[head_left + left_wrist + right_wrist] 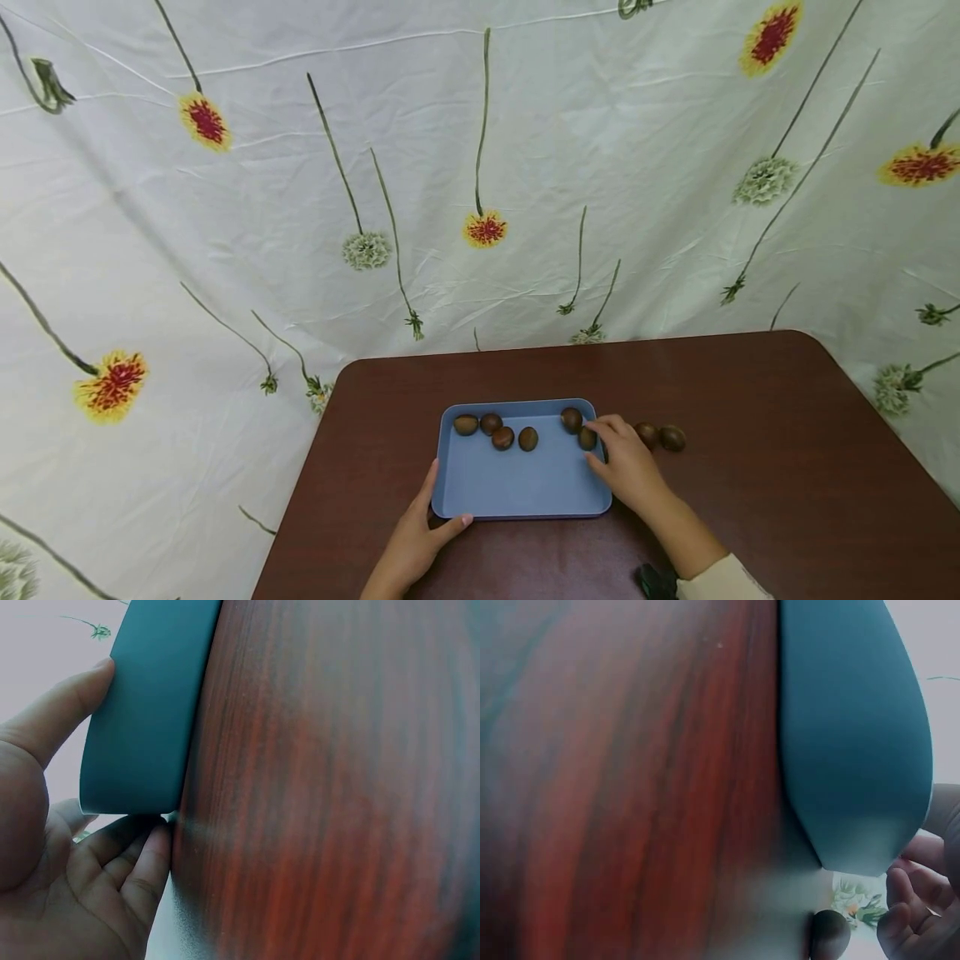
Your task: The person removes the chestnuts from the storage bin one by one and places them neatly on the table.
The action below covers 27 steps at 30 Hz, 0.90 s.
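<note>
Several brown chestnuts (503,438) lie in a shallow blue tray (517,492) on the table. My left hand (411,533) rests against the tray's near left corner, thumb along the front wall and fingers at the left side. In the left wrist view that hand touches the tray wall (150,712). Reaching over the tray's right rim, my right hand (626,462) pinches a chestnut (587,438) between thumb and finger, beside another chestnut (572,419). In the right wrist view its fingers are partly hidden behind the tray (855,735).
Two more chestnuts (672,438) lie on the brown table (787,450), just right of the right hand. A small black object (654,581) is by the right sleeve. A flower-printed white cloth (637,150) hangs behind the table.
</note>
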Available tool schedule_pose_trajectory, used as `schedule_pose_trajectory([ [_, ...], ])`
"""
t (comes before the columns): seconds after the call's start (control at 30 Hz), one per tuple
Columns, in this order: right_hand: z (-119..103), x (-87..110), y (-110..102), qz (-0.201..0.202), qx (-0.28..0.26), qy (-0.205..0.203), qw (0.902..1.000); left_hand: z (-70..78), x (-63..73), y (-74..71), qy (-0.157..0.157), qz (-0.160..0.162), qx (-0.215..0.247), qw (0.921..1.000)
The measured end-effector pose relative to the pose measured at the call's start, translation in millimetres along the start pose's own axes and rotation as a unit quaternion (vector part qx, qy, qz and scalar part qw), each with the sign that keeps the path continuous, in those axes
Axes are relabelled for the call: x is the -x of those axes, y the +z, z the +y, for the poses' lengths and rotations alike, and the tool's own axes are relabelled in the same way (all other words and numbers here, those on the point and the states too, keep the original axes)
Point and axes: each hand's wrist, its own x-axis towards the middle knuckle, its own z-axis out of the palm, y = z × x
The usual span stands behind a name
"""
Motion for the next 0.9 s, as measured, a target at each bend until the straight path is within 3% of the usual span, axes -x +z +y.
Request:
schedule_pose_trajectory([
  [0.43, -6.4, -8.5, 6.1, -0.024, 0.086, -0.031, 0.9956, 0.0, 0.0, 0.3, -0.005, 0.0, 0.0, 1.0],
  [0.9, -8.6, -9.7, 3.6, -0.015, 0.093, -0.046, 0.9945, 1.5, 0.8, 0.0, -0.003, 0.0, -0.002, 1.0],
])
